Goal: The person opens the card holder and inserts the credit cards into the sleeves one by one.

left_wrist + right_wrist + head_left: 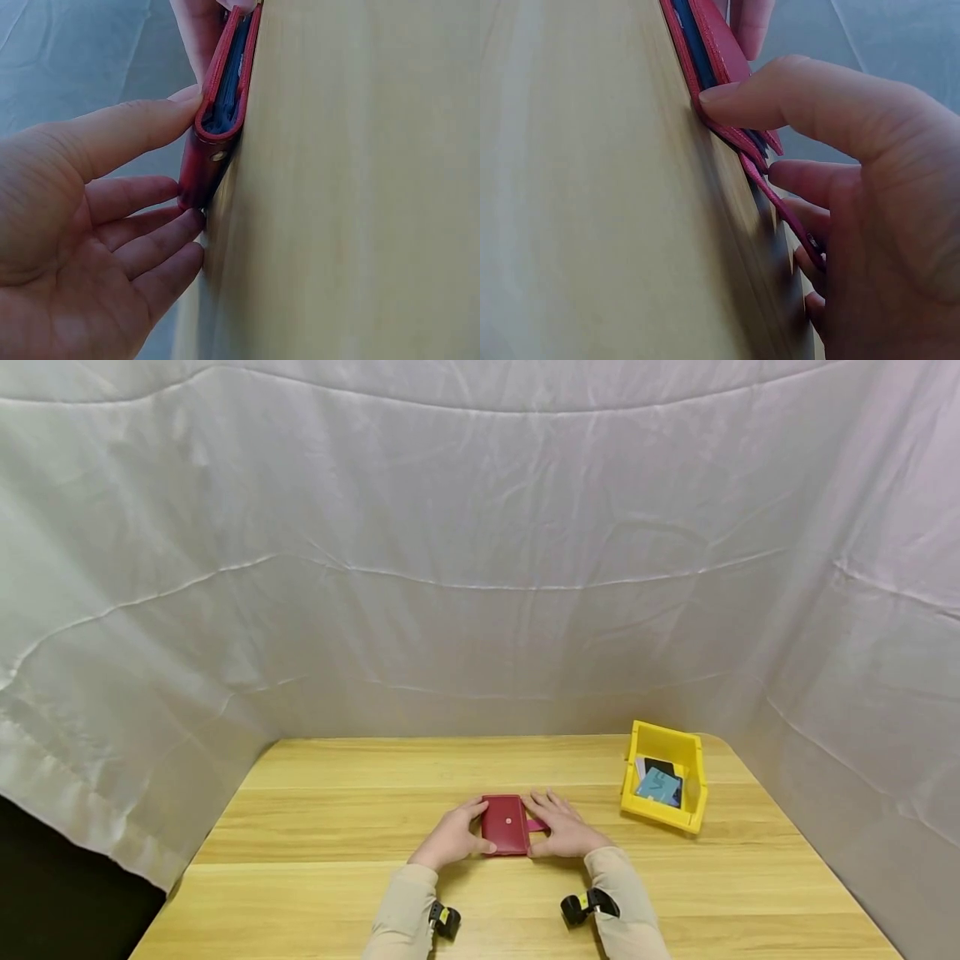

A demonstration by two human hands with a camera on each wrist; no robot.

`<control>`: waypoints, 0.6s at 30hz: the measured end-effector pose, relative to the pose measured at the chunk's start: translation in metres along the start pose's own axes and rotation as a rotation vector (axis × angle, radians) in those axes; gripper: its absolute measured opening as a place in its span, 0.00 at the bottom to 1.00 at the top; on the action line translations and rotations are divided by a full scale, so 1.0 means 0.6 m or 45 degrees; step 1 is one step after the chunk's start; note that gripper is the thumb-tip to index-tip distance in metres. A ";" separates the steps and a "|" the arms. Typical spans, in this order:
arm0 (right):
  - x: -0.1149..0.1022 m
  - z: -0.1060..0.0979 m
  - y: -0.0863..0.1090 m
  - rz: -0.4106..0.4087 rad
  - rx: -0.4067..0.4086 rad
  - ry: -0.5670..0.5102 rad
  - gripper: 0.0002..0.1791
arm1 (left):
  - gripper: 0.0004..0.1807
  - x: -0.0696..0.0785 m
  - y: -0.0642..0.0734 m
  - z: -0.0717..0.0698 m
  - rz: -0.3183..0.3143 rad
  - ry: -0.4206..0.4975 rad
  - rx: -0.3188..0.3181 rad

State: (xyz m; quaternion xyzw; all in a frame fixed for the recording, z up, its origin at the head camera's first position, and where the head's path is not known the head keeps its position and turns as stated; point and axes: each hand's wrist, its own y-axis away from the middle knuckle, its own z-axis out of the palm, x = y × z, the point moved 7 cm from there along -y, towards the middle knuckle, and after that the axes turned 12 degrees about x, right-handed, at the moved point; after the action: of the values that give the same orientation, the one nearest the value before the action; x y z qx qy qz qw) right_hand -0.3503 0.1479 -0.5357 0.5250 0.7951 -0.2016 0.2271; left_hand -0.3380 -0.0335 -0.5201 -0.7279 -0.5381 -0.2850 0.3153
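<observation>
A closed dark-red wallet point(504, 825) lies on the wooden table, a round metal snap on its cover. Its pink strap point(537, 826) sticks out to the right, unfastened. My left hand point(454, 836) grips the wallet's left end, thumb at the near corner and fingers along the rounded spine point(196, 169). From the other side my right hand point(564, 828) holds the open end, its thumb on the near edge and its fingers toward the far corner. Dark inner leaves point(694, 37) show between the covers in the right wrist view. The strap passes beneath the right palm.
At the back right stands a yellow bin point(663, 814) with several cards in it, a teal card point(657, 786) on top. Grey curtains point(480, 652) surround the table point(337, 827) at the back and sides.
</observation>
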 end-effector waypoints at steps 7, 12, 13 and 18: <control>0.001 -0.001 -0.001 -0.029 -0.027 0.010 0.56 | 0.45 0.018 -0.004 -0.006 0.032 -0.123 -0.055; 0.002 -0.001 0.000 -0.026 -0.031 0.004 0.56 | 0.53 0.027 -0.016 0.004 0.076 -0.255 -0.146; 0.003 -0.001 0.000 -0.026 -0.031 0.011 0.56 | 0.55 0.029 -0.019 0.007 0.092 -0.278 -0.162; 0.005 0.001 0.000 -0.038 -0.041 0.034 0.55 | 0.60 0.036 -0.032 0.022 0.168 -0.462 -0.245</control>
State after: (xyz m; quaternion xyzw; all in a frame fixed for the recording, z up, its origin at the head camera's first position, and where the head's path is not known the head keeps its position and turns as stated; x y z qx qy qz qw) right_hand -0.3514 0.1496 -0.5375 0.5120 0.8089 -0.1854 0.2219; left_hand -0.3498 -0.0058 -0.5093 -0.8276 -0.5077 -0.1780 0.1603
